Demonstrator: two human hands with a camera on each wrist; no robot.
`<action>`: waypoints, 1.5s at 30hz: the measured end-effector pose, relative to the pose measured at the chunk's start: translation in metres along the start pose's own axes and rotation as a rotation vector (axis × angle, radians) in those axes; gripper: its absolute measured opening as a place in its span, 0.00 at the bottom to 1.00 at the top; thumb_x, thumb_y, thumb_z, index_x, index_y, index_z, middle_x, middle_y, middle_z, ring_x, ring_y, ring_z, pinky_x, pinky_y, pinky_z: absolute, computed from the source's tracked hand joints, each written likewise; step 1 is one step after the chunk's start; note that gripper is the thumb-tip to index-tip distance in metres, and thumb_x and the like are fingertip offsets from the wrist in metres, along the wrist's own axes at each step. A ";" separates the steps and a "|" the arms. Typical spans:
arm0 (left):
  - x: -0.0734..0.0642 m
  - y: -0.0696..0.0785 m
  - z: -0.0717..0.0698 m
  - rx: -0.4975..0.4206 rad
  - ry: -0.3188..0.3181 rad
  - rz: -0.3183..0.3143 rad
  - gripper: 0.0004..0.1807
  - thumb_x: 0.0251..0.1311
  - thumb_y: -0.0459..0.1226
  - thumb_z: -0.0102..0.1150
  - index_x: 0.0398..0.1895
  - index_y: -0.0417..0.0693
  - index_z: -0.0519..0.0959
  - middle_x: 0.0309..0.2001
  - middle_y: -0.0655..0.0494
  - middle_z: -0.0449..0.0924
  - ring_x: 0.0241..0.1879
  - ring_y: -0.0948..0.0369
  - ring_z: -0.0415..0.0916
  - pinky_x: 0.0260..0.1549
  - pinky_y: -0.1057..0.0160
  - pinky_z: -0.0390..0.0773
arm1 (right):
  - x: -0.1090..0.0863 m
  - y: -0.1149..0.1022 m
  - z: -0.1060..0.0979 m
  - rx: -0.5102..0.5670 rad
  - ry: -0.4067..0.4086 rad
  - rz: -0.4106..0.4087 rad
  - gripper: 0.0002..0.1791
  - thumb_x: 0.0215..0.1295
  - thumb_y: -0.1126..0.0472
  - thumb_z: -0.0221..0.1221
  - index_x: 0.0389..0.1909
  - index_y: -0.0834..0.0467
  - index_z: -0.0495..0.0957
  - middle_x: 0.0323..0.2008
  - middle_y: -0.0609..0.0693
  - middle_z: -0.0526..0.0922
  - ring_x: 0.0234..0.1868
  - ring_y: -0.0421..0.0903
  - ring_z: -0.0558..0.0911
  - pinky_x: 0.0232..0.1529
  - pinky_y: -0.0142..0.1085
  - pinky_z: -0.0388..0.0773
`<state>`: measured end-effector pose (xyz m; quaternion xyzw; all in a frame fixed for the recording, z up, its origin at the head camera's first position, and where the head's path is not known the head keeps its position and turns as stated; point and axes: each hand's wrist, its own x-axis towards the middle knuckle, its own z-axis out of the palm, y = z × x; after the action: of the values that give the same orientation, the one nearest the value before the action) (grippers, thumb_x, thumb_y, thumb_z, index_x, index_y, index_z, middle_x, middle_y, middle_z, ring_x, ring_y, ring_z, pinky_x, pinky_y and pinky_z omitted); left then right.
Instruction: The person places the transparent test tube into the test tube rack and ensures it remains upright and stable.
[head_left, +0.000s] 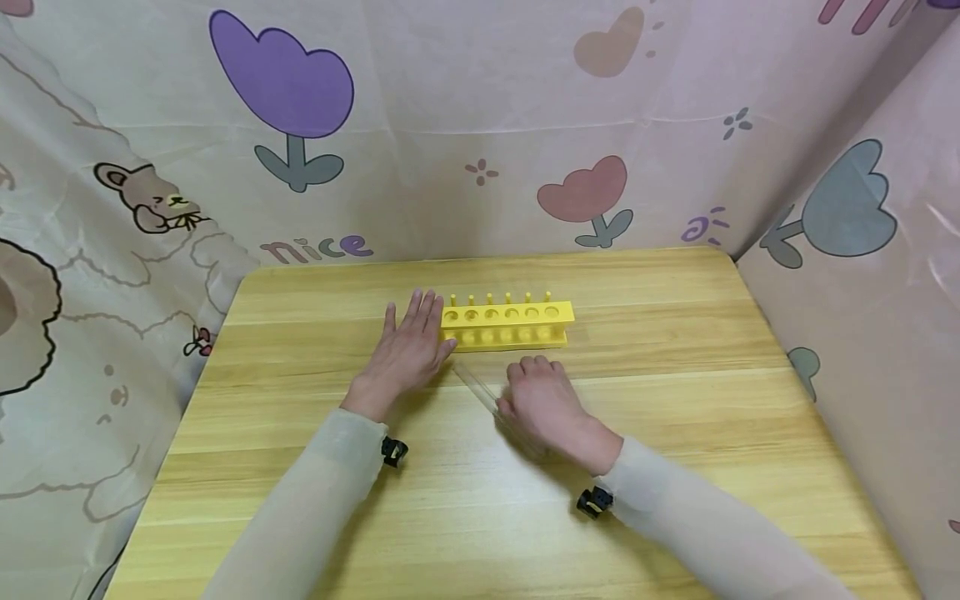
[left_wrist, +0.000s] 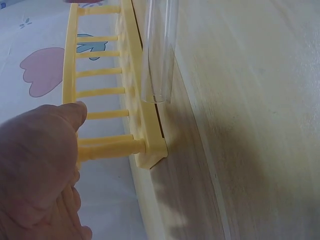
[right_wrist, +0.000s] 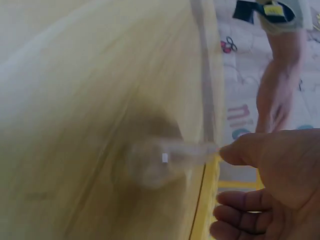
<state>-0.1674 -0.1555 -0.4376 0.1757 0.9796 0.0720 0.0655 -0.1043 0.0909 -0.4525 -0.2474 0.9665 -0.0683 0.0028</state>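
A yellow test tube rack [head_left: 507,314] with a row of round holes and a row of pegs stands on the table. My left hand [head_left: 408,346] rests against its left end, fingers straight and thumb [left_wrist: 75,114] touching the rack's upper bar. In front of the rack, my right hand [head_left: 545,402] pinches a clear test tube [head_left: 474,383], which slants up toward the rack's left part. One end of the tube [left_wrist: 159,75] shows beside the rack's base in the left wrist view. Blurred in the right wrist view, it leaves the thumb [right_wrist: 245,150]; whether a second tube is held, I cannot tell.
A wooden tabletop [head_left: 300,383] lies under everything. Patterned cloth [head_left: 450,100] hangs along its back and sides. Black wrist cameras sit on the left cuff [head_left: 393,451] and the right cuff [head_left: 595,502].
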 end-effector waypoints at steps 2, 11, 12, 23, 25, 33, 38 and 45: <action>0.000 0.000 0.000 0.004 -0.001 -0.002 0.43 0.84 0.57 0.35 0.86 0.40 0.36 0.87 0.41 0.35 0.86 0.47 0.28 0.81 0.34 0.33 | 0.003 -0.007 0.003 -0.039 -0.035 -0.014 0.20 0.72 0.44 0.62 0.40 0.60 0.79 0.34 0.52 0.79 0.39 0.51 0.77 0.43 0.44 0.76; 0.000 0.001 -0.001 -0.008 -0.011 -0.002 0.43 0.84 0.56 0.35 0.86 0.40 0.37 0.86 0.41 0.33 0.86 0.47 0.28 0.81 0.34 0.31 | 0.014 -0.025 0.013 -0.131 -0.047 -0.010 0.15 0.67 0.50 0.61 0.31 0.59 0.79 0.25 0.49 0.75 0.31 0.50 0.76 0.36 0.42 0.72; 0.000 0.001 0.000 -0.008 -0.009 -0.001 0.43 0.84 0.56 0.35 0.86 0.40 0.37 0.86 0.41 0.33 0.86 0.47 0.28 0.81 0.34 0.31 | 0.015 -0.026 0.013 -0.134 -0.057 -0.005 0.15 0.67 0.51 0.61 0.31 0.59 0.79 0.25 0.49 0.75 0.31 0.50 0.75 0.36 0.42 0.72; -0.001 0.000 0.002 0.002 -0.006 -0.010 0.42 0.84 0.55 0.34 0.86 0.39 0.38 0.86 0.41 0.34 0.86 0.47 0.29 0.81 0.35 0.31 | 0.021 -0.028 0.012 -0.128 -0.129 0.009 0.16 0.67 0.48 0.63 0.30 0.57 0.79 0.25 0.48 0.75 0.30 0.48 0.74 0.38 0.42 0.71; -0.001 0.001 0.001 -0.006 -0.011 -0.009 0.42 0.84 0.55 0.34 0.86 0.40 0.38 0.86 0.42 0.33 0.86 0.47 0.28 0.81 0.35 0.31 | 0.020 -0.027 0.010 -0.110 -0.138 0.006 0.15 0.67 0.49 0.63 0.30 0.57 0.80 0.25 0.48 0.76 0.30 0.49 0.74 0.38 0.42 0.71; 0.000 0.003 0.000 -0.017 -0.023 -0.002 0.42 0.84 0.55 0.32 0.86 0.41 0.35 0.87 0.41 0.33 0.86 0.47 0.28 0.81 0.34 0.34 | 0.002 -0.007 -0.019 0.061 -0.152 -0.010 0.11 0.67 0.53 0.65 0.31 0.55 0.78 0.23 0.45 0.73 0.27 0.44 0.70 0.36 0.38 0.67; 0.000 0.003 0.000 -0.016 -0.022 -0.008 0.42 0.84 0.56 0.32 0.86 0.40 0.36 0.87 0.41 0.34 0.86 0.47 0.27 0.81 0.35 0.33 | -0.006 0.010 -0.048 0.159 -0.030 0.014 0.11 0.66 0.54 0.69 0.34 0.56 0.80 0.24 0.43 0.79 0.25 0.42 0.73 0.37 0.38 0.65; 0.000 0.002 0.001 -0.016 -0.012 -0.018 0.41 0.85 0.55 0.33 0.86 0.38 0.39 0.86 0.42 0.31 0.86 0.47 0.27 0.81 0.34 0.33 | -0.007 0.025 -0.074 0.228 0.159 0.058 0.07 0.65 0.55 0.65 0.35 0.54 0.81 0.30 0.46 0.84 0.33 0.45 0.81 0.43 0.43 0.65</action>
<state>-0.1668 -0.1531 -0.4379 0.1668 0.9801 0.0779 0.0736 -0.1130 0.1257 -0.3824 -0.2111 0.9564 -0.1969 -0.0436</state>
